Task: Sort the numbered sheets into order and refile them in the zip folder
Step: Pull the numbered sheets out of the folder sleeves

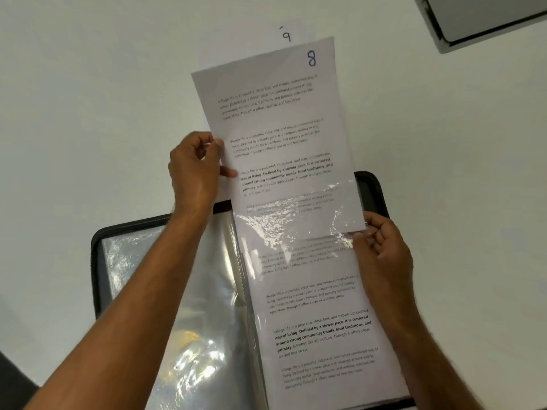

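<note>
A printed sheet marked 8 [275,119] stands partly inside a clear plastic sleeve [313,220] of the open black zip folder [96,261]. My left hand [194,170] pinches the sheet's left edge above the folder. My right hand [381,247] pinches the sleeve's top right corner. Another printed page [319,329] shows through the sleeve below. A sheet marked 9 [287,37] lies on the table behind, mostly hidden by sheet 8.
The folder lies open on a white table [88,99], its left half showing shiny empty sleeves [195,335]. A grey flat device with a dark edge [485,19] sits at the top right corner. A dark shape [11,383] is at the bottom left.
</note>
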Demonstrator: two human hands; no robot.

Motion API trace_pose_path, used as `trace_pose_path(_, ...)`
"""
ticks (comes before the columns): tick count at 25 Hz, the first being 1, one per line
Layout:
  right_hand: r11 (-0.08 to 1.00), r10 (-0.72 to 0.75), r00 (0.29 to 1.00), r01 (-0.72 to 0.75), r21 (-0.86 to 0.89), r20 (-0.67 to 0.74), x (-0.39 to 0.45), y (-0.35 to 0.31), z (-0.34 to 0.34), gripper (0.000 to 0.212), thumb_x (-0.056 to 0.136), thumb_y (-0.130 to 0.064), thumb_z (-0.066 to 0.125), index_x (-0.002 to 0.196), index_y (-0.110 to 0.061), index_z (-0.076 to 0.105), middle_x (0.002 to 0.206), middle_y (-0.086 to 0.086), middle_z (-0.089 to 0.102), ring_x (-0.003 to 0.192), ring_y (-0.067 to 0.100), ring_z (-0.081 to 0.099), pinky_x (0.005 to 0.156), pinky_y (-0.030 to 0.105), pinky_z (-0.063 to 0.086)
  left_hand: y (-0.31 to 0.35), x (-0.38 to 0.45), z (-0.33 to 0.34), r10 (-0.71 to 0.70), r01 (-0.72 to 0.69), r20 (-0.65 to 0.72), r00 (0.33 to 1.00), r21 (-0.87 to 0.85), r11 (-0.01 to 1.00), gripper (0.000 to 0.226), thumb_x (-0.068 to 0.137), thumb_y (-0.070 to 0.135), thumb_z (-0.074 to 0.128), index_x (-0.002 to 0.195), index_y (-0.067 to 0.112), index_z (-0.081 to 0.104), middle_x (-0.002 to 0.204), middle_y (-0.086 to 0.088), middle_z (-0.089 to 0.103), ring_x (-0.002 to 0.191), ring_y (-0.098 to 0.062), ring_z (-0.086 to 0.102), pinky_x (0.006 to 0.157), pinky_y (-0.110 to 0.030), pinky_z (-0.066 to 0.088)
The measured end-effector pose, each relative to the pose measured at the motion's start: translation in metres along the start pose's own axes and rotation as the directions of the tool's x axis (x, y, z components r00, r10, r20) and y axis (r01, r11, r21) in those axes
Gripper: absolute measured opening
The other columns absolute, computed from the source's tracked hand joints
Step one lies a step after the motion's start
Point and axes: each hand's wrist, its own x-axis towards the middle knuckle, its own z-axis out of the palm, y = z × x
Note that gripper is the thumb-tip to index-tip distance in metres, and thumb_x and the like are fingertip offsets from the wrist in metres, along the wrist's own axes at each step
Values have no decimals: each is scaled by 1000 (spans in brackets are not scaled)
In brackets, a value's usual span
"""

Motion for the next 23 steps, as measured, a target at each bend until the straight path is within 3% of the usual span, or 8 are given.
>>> trace_pose_path(2, 1000, 2, 1000, -2, 0, 1, 1, 0, 0, 28, 99, -15, 65, 122, -30, 62, 91, -31, 71, 82, -6, 69, 62, 9, 52, 8, 19, 7, 15, -15, -30, 999, -14, 1000, 10, 104, 24, 58, 99, 18, 64, 108, 8, 76, 64, -22, 76, 57, -28, 52)
trace_pose_path(8, 1000, 16, 1000, -16, 2, 16, 3, 3, -2, 33, 97, -12, 66, 123, -31, 61, 98, -22, 73, 89, -3, 70, 67, 9, 53, 21, 66, 20, -2, 0, -90, 996, -24, 1000, 10, 103, 25, 56, 103, 20, 65, 104, 8, 75, 66, -22, 76, 63, -42, 58)
trace_pose_path(11, 1000, 24, 1000, -24, -1, 19, 4, 2, -1, 33, 97, -10, 67, 121, -32, 61, 98, -24, 73, 88, -3, 70, 65, 8, 52, 21, 78, 24, 0, -4, -91, 996, -38, 999, 10, 104, 22, 56, 108, 19, 65, 109, 5, 73, 70, -22, 77, 62, -38, 61)
trace_pose_path(20, 998, 16, 1000, -16, -62, 0, 6, 0, 4, 33, 97, -8, 65, 127, -23, 62, 98, -13, 74, 86, -6, 69, 66, 5, 50, 6, 62, 18, 27, -32, -35, 999, -171, 985, 15, 103, 15, 58, 115, 17, 66, 111, 12, 69, 91, -17, 76, 87, -38, 62)
trace_pose_path(23, 997, 13, 1000, -13, -78, -7, 4, -3, 4, 34, 97, -9, 65, 127, -25, 62, 99, -14, 74, 90, -1, 70, 70, 6, 51, -4, 32, 6, 167, -167, 33, 985, -20, 986, 18, 102, 19, 59, 118, 20, 68, 123, 11, 67, 100, -12, 71, 92, -30, 58)
